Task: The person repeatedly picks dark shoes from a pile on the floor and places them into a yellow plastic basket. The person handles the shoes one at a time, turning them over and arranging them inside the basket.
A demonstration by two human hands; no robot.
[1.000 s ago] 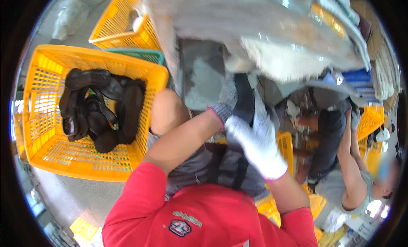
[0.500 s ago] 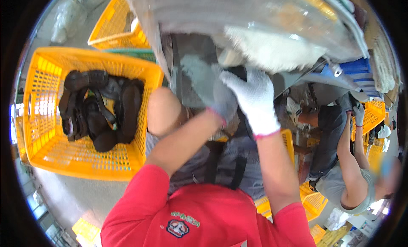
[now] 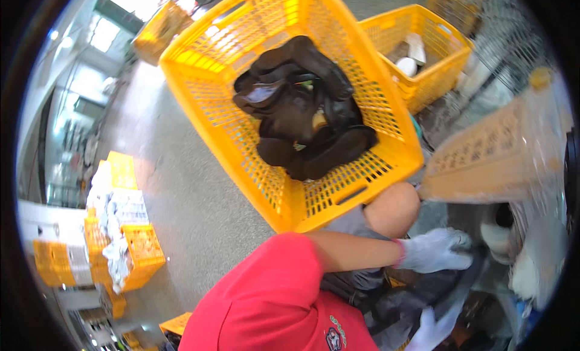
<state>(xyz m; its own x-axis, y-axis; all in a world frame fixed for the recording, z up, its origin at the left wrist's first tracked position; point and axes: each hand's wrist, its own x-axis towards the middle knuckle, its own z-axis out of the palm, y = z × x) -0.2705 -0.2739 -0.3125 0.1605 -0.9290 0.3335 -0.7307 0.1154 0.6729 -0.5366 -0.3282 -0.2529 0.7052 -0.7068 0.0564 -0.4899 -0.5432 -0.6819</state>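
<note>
Yellow crate point(image 3: 290, 188) holds dark garments point(image 3: 302, 109). Below-right of the crate, the gloved left hand point(image 3: 432, 251) grips dark fabric point(image 3: 399, 296); the gloved right hand point(image 3: 432, 330), lower, shows unclear grip.

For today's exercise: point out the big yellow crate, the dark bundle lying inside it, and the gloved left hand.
Big yellow crate point(image 3: 284, 197): head view, on its bare front wall.
Dark bundle point(image 3: 302, 109): head view, on the middle of the heap.
Gloved left hand point(image 3: 432, 251): head view, on the back of the glove.
</note>
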